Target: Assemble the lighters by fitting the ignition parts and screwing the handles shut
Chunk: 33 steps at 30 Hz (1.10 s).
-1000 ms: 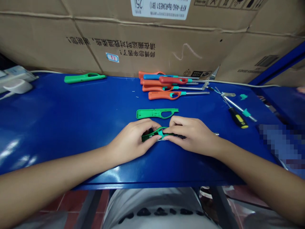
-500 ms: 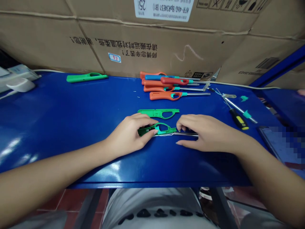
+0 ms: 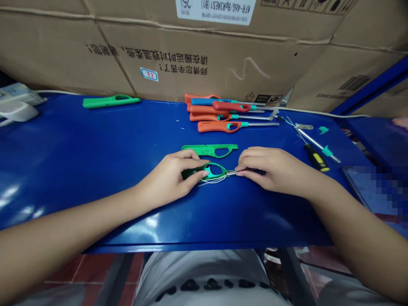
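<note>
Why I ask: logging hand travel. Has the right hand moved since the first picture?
Yes, the right hand moved right: its fingers were below the loop of the loose green half-shell, now near its right end.

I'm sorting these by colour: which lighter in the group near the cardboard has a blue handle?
The blue lighter, its handle partly overlapped by the red lighter; the others' handles in that group look red or orange.

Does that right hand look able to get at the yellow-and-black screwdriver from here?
Probably yes: the screwdriver lies close by, handle towards the right hand, with nothing visible between them. That hand is pinching a metal tube, though, so it would likely need to let go first.
</note>
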{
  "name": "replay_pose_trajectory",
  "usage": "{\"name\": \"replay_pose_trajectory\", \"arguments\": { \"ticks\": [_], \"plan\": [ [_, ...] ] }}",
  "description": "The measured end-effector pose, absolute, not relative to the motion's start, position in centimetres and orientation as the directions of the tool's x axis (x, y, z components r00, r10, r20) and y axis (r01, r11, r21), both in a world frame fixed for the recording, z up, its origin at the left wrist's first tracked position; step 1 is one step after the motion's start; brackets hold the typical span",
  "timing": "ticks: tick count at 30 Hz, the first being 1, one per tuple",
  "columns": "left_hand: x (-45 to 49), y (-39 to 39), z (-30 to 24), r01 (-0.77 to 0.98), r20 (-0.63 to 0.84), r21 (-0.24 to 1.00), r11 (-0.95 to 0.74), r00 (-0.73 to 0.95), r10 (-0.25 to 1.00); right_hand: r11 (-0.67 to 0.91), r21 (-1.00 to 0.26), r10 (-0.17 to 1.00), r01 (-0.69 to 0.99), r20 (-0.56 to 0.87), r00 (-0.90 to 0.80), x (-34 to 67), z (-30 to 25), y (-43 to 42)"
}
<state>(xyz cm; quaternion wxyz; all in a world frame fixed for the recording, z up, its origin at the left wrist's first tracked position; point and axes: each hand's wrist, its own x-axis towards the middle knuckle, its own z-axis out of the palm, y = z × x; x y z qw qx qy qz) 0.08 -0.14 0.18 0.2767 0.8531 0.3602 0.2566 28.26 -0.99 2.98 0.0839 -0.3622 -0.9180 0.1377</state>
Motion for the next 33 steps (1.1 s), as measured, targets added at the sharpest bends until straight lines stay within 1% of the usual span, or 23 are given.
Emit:
{"name": "replay_pose_trajectory", "arguments": {
  "ticks": [2,7,9,11,13,15,18,21,22,24,27,33],
  "plan": [
    [0.1,-0.1,0.1,0.468,0.241,0.660,-0.587,0.609,0.756,0.724,-0.255,0.675,0.641,0.072,-0.734,28.1,3.0,-1.2],
    [0.3,-0.1,0.0,0.472,0.232,0.666,-0.578,0.606,0.761,0.777,-0.036,0.630,0.629,0.060,-0.775,27.9,3.3,-1.6],
    [0.3,-0.1,0.0,0.471,0.231,0.670,-0.574,0.603,0.763,0.784,0.003,0.620,0.621,0.059,-0.782,27.9,3.4,-1.7],
    [0.3,-0.1,0.0,0.467,0.230,0.674,-0.573,0.604,0.763,0.788,0.008,0.614,0.616,0.059,-0.787,27.9,3.4,-1.8],
    [0.2,-0.1,0.1,0.461,0.233,0.678,-0.573,0.604,0.762,0.780,-0.011,0.626,0.626,0.065,-0.777,27.8,3.5,-1.9],
    [0.2,-0.1,0.1,0.459,0.235,0.677,-0.575,0.606,0.760,0.743,-0.070,0.669,0.665,0.075,-0.739,27.7,3.4,-1.9],
    [0.2,-0.1,0.1,0.460,0.239,0.669,-0.584,0.611,0.755,0.644,-0.262,0.756,0.719,0.075,-0.650,27.7,3.0,-1.7],
    [0.2,0.0,0.0,0.457,0.242,0.668,-0.588,0.613,0.752,0.563,-0.458,0.796,0.687,0.079,-0.600,27.8,2.5,-1.3],
    [0.2,0.0,0.0,0.458,0.241,0.668,-0.586,0.612,0.753,0.546,-0.502,0.802,0.671,0.082,-0.592,27.8,2.4,-1.2],
    [0.2,0.0,0.0,0.459,0.238,0.668,-0.586,0.614,0.753,0.526,-0.550,0.807,0.649,0.082,-0.584,27.8,2.3,-1.1],
    [0.2,0.0,0.0,0.462,0.238,0.664,-0.588,0.615,0.752,0.536,-0.527,0.805,0.660,0.081,-0.588,27.8,2.4,-1.1],
    [0.2,0.0,0.1,0.464,0.237,0.665,-0.585,0.612,0.755,0.649,-0.353,0.732,0.674,0.048,-0.680,28.0,2.8,-1.3]
  ]
}}
